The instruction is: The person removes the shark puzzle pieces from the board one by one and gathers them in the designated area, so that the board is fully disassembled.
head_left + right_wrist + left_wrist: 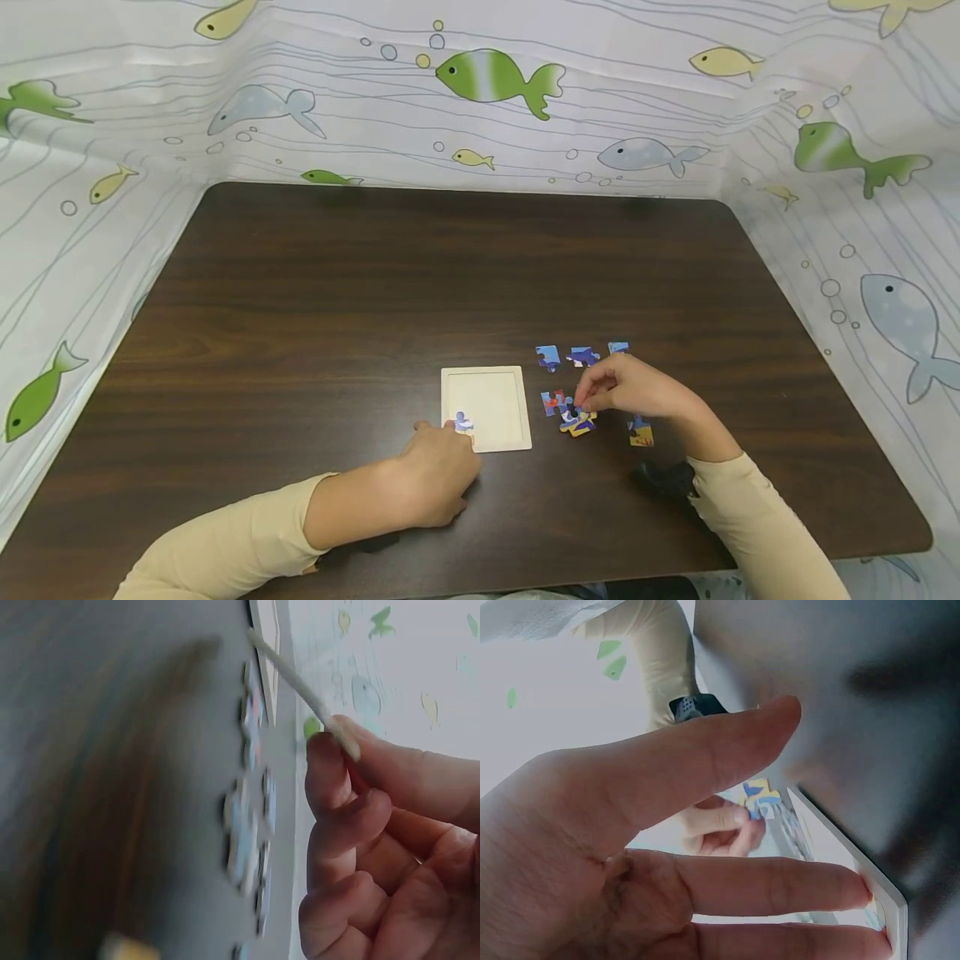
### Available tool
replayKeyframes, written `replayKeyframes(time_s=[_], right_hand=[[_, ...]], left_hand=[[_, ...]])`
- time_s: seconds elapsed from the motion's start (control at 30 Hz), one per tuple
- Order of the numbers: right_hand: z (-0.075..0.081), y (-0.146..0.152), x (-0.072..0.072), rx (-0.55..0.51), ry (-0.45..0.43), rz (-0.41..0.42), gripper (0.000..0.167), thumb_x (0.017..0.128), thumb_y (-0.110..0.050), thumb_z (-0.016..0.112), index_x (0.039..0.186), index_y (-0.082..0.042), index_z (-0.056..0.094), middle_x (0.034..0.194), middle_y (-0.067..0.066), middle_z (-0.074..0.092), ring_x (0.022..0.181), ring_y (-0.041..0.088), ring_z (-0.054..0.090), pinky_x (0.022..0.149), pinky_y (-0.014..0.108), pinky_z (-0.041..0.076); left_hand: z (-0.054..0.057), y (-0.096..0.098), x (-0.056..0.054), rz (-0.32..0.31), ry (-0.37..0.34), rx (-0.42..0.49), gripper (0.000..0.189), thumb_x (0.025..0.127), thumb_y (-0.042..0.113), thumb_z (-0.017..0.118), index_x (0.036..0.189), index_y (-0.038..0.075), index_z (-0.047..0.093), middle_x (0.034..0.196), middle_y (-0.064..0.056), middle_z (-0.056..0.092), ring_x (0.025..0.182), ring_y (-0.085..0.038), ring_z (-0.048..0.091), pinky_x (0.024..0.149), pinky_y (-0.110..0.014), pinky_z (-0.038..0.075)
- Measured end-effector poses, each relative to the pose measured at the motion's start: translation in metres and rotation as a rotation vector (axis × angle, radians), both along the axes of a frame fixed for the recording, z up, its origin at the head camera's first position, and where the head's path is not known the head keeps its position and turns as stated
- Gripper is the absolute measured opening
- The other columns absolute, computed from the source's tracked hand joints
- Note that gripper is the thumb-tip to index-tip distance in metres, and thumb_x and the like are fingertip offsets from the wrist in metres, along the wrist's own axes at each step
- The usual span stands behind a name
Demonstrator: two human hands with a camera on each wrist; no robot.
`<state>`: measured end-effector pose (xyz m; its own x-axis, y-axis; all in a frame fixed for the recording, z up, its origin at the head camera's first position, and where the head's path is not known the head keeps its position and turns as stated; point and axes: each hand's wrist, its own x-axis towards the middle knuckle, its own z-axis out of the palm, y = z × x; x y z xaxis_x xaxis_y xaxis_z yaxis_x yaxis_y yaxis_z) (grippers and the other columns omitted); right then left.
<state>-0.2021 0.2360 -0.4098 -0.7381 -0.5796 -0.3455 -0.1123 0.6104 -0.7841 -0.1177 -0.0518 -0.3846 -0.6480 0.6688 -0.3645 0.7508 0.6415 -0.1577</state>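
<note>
A square wooden puzzle tray lies on the table, with one blue-and-white jigsaw piece in its near left corner. My left hand reaches over that corner. Its straight fingertips touch the piece and the tray's edge, and its thumb is held apart in the left wrist view. To the right of the tray, my right hand pinches a jigsaw piece between thumb and index finger. The left wrist view shows yellow and blue on this held piece; the right wrist view shows it nearly edge-on, above the table.
Loose jigsaw pieces lie right of the tray: a blue one, a dark blue one, one partly behind my right hand, a red-and-blue one and a yellow-and-blue one. Fish-patterned sheeting borders the brown table.
</note>
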Motion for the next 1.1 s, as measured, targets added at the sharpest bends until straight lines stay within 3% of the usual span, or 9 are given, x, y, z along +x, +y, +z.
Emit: replayKeyframes(time_s=[0.17, 0.47, 0.7, 0.97, 1.1], right_hand=[[-0.001, 0.018, 0.006, -0.005, -0.01, -0.013, 0.004, 0.086, -0.005, 0.067, 0.088, -0.003, 0.071, 0.081, 0.008, 0.071, 0.07, 0.014, 0.061, 0.066, 0.03, 0.053], [-0.005, 0.033, 0.026, -0.009, -0.044, -0.109, 0.006, 0.083, -0.006, 0.07, 0.086, -0.001, 0.07, 0.077, 0.009, 0.069, 0.065, 0.011, 0.056, 0.06, 0.027, 0.049], [-0.01, 0.031, 0.032, 0.068, 0.019, -0.131, 0.004, 0.082, -0.006, 0.071, 0.08, -0.003, 0.07, 0.073, 0.004, 0.068, 0.063, 0.012, 0.055, 0.059, 0.027, 0.049], [-0.006, 0.027, 0.033, 0.137, 0.062, -0.112, 0.006, 0.083, -0.005, 0.069, 0.078, -0.008, 0.069, 0.071, 0.0, 0.065, 0.063, 0.012, 0.054, 0.058, 0.026, 0.047], [0.0, 0.023, 0.031, 0.18, 0.116, -0.101, 0.009, 0.084, -0.004, 0.067, 0.077, -0.01, 0.067, 0.067, -0.004, 0.06, 0.06, 0.009, 0.051, 0.056, 0.025, 0.045]], left_hand=[[0.0, 0.0, -0.001, 0.01, 0.003, 0.012, 0.038, 0.076, 0.049, 0.076, 0.096, 0.017, 0.077, 0.112, -0.003, 0.072, 0.113, -0.026, 0.064, 0.077, -0.053, 0.056], [0.001, -0.001, 0.0, 0.004, 0.021, 0.001, 0.041, 0.076, 0.051, 0.075, 0.098, 0.017, 0.076, 0.111, -0.003, 0.072, 0.112, -0.025, 0.065, 0.077, -0.051, 0.056], [-0.001, -0.002, 0.003, 0.003, 0.02, -0.016, 0.038, 0.076, 0.052, 0.074, 0.095, 0.019, 0.076, 0.109, -0.001, 0.072, 0.108, -0.024, 0.066, 0.078, -0.052, 0.055], [0.001, -0.005, 0.004, 0.028, 0.01, 0.003, 0.038, 0.076, 0.052, 0.075, 0.087, 0.016, 0.076, 0.093, 0.0, 0.072, 0.093, -0.019, 0.066, 0.079, -0.051, 0.055], [0.003, -0.006, 0.007, 0.039, 0.018, -0.01, 0.044, 0.076, 0.054, 0.074, 0.097, 0.015, 0.076, 0.105, -0.003, 0.072, 0.101, -0.022, 0.067, 0.083, -0.052, 0.053]])
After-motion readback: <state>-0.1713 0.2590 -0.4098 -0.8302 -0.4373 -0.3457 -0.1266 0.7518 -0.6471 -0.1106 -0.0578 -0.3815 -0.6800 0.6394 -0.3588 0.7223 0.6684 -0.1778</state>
